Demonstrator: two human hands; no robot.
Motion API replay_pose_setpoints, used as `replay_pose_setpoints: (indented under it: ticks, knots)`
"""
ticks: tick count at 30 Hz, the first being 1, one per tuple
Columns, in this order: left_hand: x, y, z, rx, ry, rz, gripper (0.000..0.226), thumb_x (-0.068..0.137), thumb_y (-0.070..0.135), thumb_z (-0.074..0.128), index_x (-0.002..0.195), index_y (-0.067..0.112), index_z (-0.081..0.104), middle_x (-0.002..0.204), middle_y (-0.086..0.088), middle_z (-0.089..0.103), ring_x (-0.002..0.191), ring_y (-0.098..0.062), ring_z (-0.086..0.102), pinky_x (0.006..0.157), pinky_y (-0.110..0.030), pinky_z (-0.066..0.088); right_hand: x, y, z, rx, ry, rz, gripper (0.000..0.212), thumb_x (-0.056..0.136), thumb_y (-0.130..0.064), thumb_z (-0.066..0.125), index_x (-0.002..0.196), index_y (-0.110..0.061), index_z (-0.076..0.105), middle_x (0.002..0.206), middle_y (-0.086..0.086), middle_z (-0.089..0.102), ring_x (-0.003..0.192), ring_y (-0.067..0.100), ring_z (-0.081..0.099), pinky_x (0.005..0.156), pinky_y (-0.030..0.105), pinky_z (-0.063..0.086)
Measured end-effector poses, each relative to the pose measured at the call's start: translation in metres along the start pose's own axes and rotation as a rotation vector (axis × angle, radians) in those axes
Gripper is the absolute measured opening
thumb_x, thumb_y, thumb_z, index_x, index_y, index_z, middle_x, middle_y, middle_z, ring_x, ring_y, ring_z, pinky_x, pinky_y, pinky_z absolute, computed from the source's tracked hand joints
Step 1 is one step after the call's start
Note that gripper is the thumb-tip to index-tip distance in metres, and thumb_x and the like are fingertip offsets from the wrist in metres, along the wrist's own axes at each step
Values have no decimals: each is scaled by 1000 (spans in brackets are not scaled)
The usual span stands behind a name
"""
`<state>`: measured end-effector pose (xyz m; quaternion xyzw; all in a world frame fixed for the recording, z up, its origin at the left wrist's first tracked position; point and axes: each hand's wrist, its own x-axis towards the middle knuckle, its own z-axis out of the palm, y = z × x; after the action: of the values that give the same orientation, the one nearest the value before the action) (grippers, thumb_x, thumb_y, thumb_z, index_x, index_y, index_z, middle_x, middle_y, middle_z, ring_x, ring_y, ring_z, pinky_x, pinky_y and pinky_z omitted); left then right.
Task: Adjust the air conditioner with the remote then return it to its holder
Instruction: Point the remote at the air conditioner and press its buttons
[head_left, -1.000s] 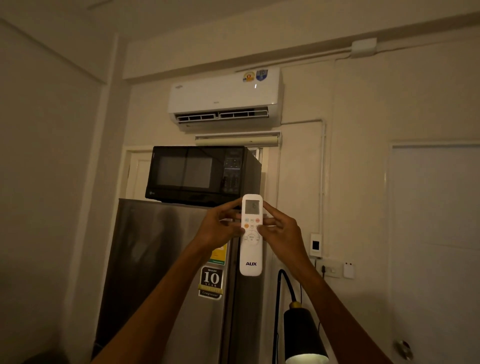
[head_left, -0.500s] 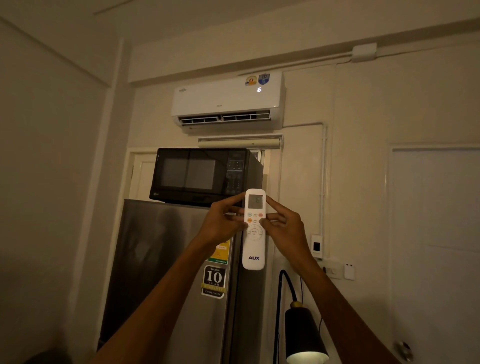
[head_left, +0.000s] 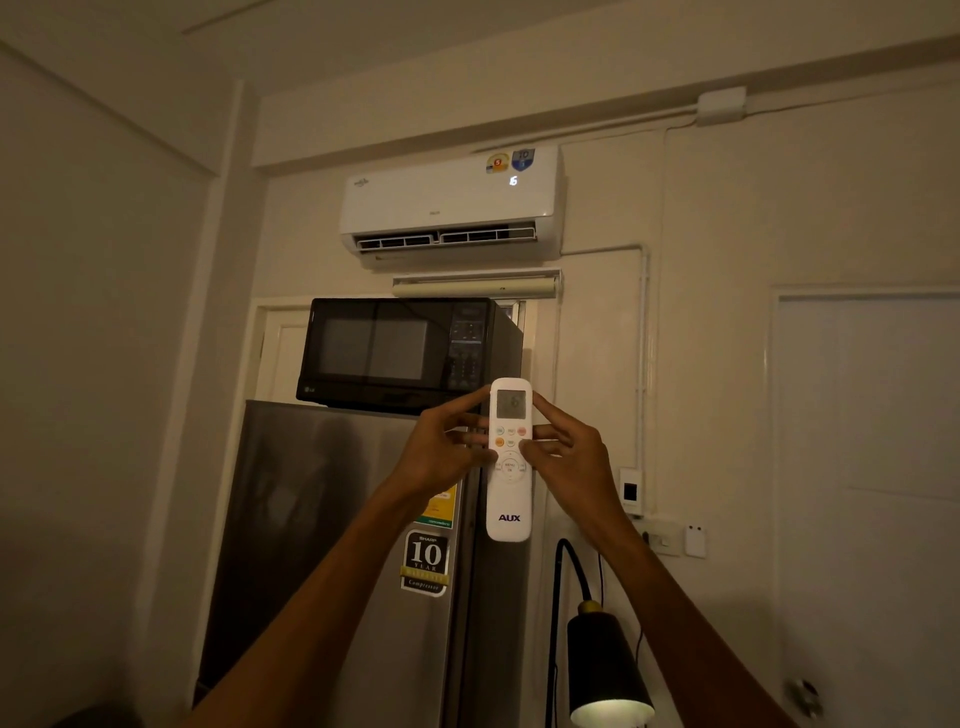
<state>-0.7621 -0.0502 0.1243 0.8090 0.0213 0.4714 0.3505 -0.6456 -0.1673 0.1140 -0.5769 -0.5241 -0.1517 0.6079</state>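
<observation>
A white AUX remote (head_left: 509, 499) stands upright in front of me, its small screen facing me. My left hand (head_left: 441, 452) grips its left edge and my right hand (head_left: 566, 457) grips its right edge, thumbs on the button area. High on the wall hangs the white air conditioner (head_left: 447, 208), its louvres open and a lit "16" on its front. I cannot pick out a remote holder; a small white box (head_left: 694, 541) on the wall to the right could be one.
A black microwave (head_left: 405, 353) sits on a steel fridge (head_left: 332, 545) behind the remote. A lit black lamp (head_left: 605, 670) rises below my right arm. Wall switches (head_left: 660, 538) and a white door (head_left: 872, 467) are on the right.
Both hands raised the remote slightly higher. The display on the air conditioner lit up and now reads 16.
</observation>
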Motion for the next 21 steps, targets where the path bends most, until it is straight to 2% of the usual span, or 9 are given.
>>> replay_pose_setpoints:
  ticks: [6, 10, 11, 15, 21]
  knots:
    - [-2, -1, 2, -9, -3, 14, 72, 76, -7, 68, 136, 22, 41, 103, 4, 58, 86, -5, 62, 61, -7, 54, -3, 3, 0, -8, 0, 0, 63, 80, -9, 67, 136, -20, 39, 116, 11, 66, 100, 18, 65, 67, 14, 50]
    - [-3, -5, 4, -22, 4, 12, 72, 75, -7, 68, 135, 23, 42, 101, 6, 59, 86, -5, 62, 61, -6, 53, -4, 4, 2, 24, 3, 18, 64, 80, -7, 66, 136, -21, 39, 119, 13, 65, 100, 21, 66, 80, 31, 56]
    - [-3, -5, 4, -21, 5, 17, 72, 75, -6, 69, 135, 23, 43, 99, 8, 59, 86, -5, 63, 61, -6, 53, -5, 4, 2, 32, 2, 19, 64, 80, -6, 66, 136, -21, 39, 120, 13, 64, 101, 22, 66, 81, 31, 56]
    - [-3, -7, 5, -2, 5, 34, 72, 74, -4, 71, 134, 26, 44, 102, 7, 61, 87, -3, 63, 61, -8, 54, -8, 1, 2, 38, 12, 8, 62, 81, -5, 65, 136, -20, 40, 125, 10, 62, 104, 19, 64, 77, 23, 53]
    - [-4, -11, 6, 7, 5, 31, 72, 74, -2, 71, 134, 27, 44, 104, 6, 61, 88, -3, 63, 60, -8, 54, -11, -1, 3, 35, 20, 24, 61, 79, -5, 67, 134, -17, 43, 126, 12, 60, 107, 24, 63, 87, 39, 55]
